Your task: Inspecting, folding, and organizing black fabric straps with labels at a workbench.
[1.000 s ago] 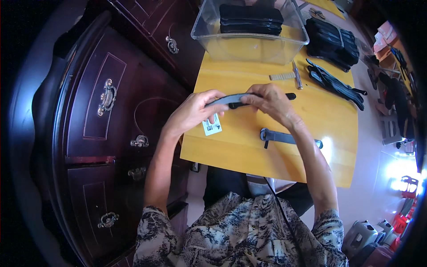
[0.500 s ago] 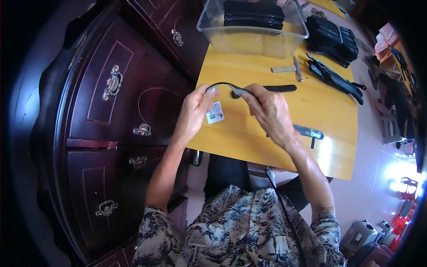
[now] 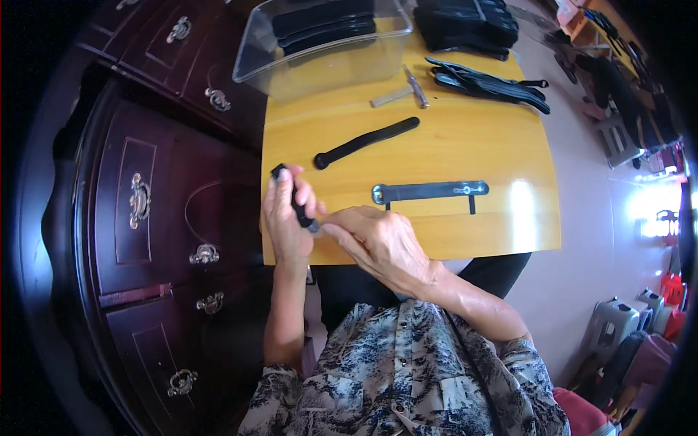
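My left hand (image 3: 288, 214) is closed round a black strap (image 3: 301, 211), held bent above the table's near left edge. My right hand (image 3: 382, 243) meets the strap's lower end, its thumb and fingers pinched there; the fingertips are partly hidden. Beyond my hands a second black strap (image 3: 367, 142) lies slantwise on the table, a round ring or loop at its left end. To the right lies a dark strap (image 3: 429, 191) with a buckle at its left end, pale print at its right, and two short black strips under it.
A clear plastic bin (image 3: 327, 73) with black stacked straps stands at the back. Beside it lie a small hammer-like tool (image 3: 416, 87), a bundle of black straps (image 3: 487, 85) and a large black stack (image 3: 469, 29). A dark wooden cabinet (image 3: 196, 163) borders the table's left.
The strap between my hands was arched sideways; now it is bent within my left hand. My right hand has come left and lower. The view has shifted right, and the white label is out of sight.
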`<state>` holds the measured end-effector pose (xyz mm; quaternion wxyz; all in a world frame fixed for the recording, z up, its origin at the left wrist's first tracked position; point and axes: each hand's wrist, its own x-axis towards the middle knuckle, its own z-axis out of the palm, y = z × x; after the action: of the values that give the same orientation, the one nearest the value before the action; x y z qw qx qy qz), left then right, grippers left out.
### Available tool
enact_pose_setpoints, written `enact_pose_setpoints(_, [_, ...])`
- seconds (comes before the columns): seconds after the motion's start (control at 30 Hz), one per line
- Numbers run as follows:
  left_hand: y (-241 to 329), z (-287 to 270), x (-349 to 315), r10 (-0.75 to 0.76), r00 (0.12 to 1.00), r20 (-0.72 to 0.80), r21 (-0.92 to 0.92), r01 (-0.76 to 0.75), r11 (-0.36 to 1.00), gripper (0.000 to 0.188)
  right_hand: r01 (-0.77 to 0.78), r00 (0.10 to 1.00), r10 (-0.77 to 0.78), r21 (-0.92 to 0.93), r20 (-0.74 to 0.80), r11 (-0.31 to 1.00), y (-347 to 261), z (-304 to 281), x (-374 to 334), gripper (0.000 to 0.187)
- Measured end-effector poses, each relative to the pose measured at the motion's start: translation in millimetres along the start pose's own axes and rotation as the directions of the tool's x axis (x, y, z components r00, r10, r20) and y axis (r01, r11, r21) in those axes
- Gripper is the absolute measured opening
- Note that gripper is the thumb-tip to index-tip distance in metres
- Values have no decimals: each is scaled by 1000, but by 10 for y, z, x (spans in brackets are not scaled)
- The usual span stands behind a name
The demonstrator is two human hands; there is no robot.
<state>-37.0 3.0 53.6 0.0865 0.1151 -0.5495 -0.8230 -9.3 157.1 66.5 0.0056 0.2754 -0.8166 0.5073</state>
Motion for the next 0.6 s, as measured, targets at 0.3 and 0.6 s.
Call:
enact_pose_setpoints(0.3, [-255,490,-463,-44,920,389,310,-85,947,31,-322,942,336,255,-11,912,210,-542,-577,35])
enact_pose_setpoints(0.6, [-1113,981,-1197,-260,189,947,304,-263,916,75,-396,718,646,612,-257,684,455,-712,-2015,25])
